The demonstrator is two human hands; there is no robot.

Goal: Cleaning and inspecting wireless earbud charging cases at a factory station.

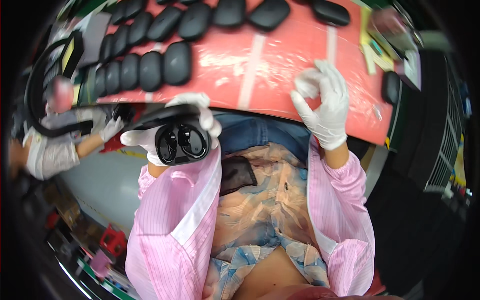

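In my white-gloved left hand [205, 120] is a black earbud case [182, 161], held in front of me near the table edge. Its lid stands raised at the back, and two glossy black earbuds [191, 142] sit inside. My right hand [327, 105], also gloved in white, hovers over the right part of the table with thumb and fingers curled around a white crumpled wad [307, 83]. That wad is blurred, so I cannot tell whether it is cloth or tissue. Several closed black cases [177, 63] line the table's left and far sides.
A red table top [220, 65] with pale strips lies before me. One more black case [390, 87] rests at its right edge, near small boxes [410, 67]. At the left, another person's gloved hand [112, 128] reaches toward a dark item beside a black curved tube [31, 100].
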